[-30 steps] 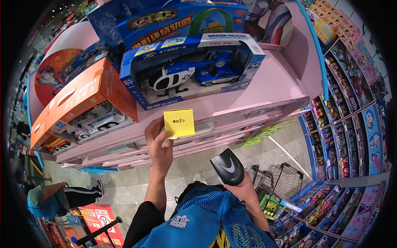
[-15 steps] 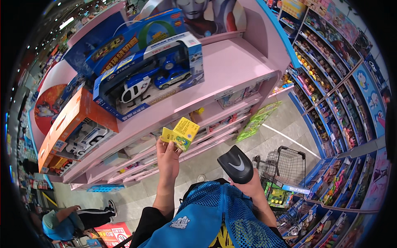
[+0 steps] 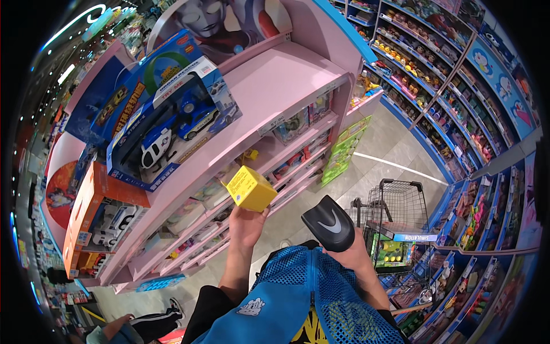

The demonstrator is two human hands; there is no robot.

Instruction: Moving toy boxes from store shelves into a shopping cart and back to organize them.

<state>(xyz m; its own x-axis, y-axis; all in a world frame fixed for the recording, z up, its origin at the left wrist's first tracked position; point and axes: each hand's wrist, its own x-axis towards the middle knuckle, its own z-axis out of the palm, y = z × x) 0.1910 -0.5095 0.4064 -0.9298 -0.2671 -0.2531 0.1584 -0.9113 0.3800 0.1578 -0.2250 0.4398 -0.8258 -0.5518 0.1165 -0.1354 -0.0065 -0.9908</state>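
Yellow box (image 3: pixel 252 189): it is held up in the left hand (image 3: pixel 245 228), tilted, in front of the pink shelf (image 3: pixel 281 71), with a small flap standing out at its left corner. The fingers there bend around its lower end, spread about as wide as the box; most of their tips are hidden. It looks like thin card, so probably light and fairly stiff, smooth enough to slide a little, with corners that could dent. Opposite walls near the lower end, clear of the flap, seem the best hold. Its contents cannot be seen.

The right hand (image 3: pixel 350 253) has its fingers closed on what looks like a scanner (image 3: pixel 329 225), though that grip is mostly hidden.

Beyond it, the wire cart (image 3: pixel 400 183) seems to hold a green pack (image 3: pixel 395 250) with yellow pieces. On the pink shelf, a windowed orange box (image 3: pixel 86 212) shows a white truck (image 3: pixel 118 225); the blue box (image 3: pixel 133 121) beside it holds a helicopter (image 3: pixel 157 148) and a car (image 3: pixel 199 121). Farthest, racks (image 3: pixel 438 106) carry rows of small toys.
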